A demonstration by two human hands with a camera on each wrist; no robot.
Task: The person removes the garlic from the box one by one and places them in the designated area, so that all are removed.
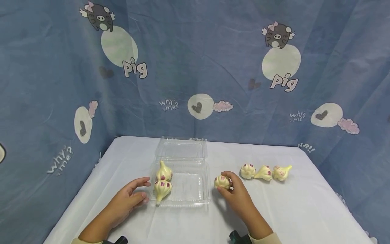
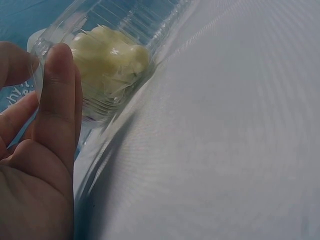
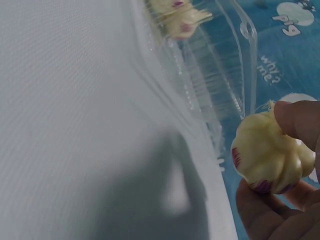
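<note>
My right hand holds a garlic bulb between thumb and fingers, just right of a clear plastic box. The right wrist view shows this cream bulb with purple patches, raised off the cloth. My left hand is at the box's left edge, with thumb and forefinger apart. In the left wrist view its fingertips appear to touch the plastic rim. Two garlic bulbs lie along the box's left side, one behind the other.
The box's lid lies folded back behind it. Right of my right hand, a row of garlic bulbs rests on the white cloth: one, a second and a third. A blue patterned curtain hangs behind the table.
</note>
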